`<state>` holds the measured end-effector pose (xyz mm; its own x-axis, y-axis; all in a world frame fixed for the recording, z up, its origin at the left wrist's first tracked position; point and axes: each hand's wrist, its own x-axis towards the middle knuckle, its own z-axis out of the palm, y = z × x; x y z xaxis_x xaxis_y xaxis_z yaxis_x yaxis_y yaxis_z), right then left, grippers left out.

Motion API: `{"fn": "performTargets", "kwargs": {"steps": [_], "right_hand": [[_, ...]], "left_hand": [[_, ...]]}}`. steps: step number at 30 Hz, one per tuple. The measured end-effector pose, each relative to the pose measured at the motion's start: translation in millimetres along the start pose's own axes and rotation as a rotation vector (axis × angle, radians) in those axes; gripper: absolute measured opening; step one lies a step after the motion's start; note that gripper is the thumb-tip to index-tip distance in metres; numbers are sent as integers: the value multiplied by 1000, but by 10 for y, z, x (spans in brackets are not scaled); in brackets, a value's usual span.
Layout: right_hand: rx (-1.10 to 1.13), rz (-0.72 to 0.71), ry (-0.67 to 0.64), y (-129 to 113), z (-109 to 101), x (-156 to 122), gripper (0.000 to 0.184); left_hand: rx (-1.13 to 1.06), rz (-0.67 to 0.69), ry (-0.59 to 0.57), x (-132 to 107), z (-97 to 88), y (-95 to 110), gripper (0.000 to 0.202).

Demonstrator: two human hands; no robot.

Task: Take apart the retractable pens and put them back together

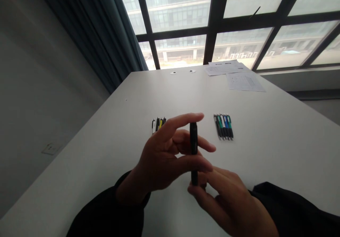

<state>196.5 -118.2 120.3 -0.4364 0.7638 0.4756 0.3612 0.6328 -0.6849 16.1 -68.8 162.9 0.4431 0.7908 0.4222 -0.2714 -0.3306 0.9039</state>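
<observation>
A thick black pen stands upright in front of me, above the table. My left hand comes in from the left with its thumb across the lower part of the pen, its index finger over the top end, and other fingers behind it. At the bottom end, my right hand pinches the pen between thumb and fingers. Beyond my left hand lies a group of pens with white, black and yellow barrels, partly hidden by that hand. A row of green, white, blue and black pens lies side by side to the right.
The white table stretches toward the window. Paper sheets lie at its far right corner. Two round cable holes sit near the far edge. A dark curtain hangs at the left, beside a wall with an outlet.
</observation>
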Motion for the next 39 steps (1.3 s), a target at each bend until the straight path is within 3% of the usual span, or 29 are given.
{"fn": "performTargets", "kwargs": {"steps": [7, 12, 17, 19, 22, 25, 28, 31, 34, 39], "right_hand": [[-15, -29, 11, 13, 1, -3, 19], [-72, -31, -35, 137, 21, 12, 17], [-272, 57, -140, 348, 112, -7, 23], [-401, 157, -220, 474, 129, 15, 26], [-559, 321, -292, 751, 79, 78, 29], [-627, 410, -283, 1076, -54, 123, 31], [-713, 500, -261, 1310, -194, 120, 33], [-785, 569, -251, 1410, -268, 113, 36], [-817, 607, -271, 1442, -289, 134, 37], [-850, 646, -297, 1468, -324, 191, 40]], "left_hand": [[72, -29, 35, 16, 21, 25, 71], [159, -152, 167, 99, 13, -108, 82], [221, -275, 307, 200, 6, -407, 82], [244, -344, 311, 230, -39, -575, 93], [361, -346, 434, 246, -123, -876, 112], [577, -329, 512, 215, -136, -1189, 89], [675, -317, 411, 156, -66, -1430, 67], [695, -325, 225, 118, -3, -1553, 48], [730, -333, 118, 122, 6, -1586, 37], [792, -333, 46, 160, -2, -1576, 29]]}}
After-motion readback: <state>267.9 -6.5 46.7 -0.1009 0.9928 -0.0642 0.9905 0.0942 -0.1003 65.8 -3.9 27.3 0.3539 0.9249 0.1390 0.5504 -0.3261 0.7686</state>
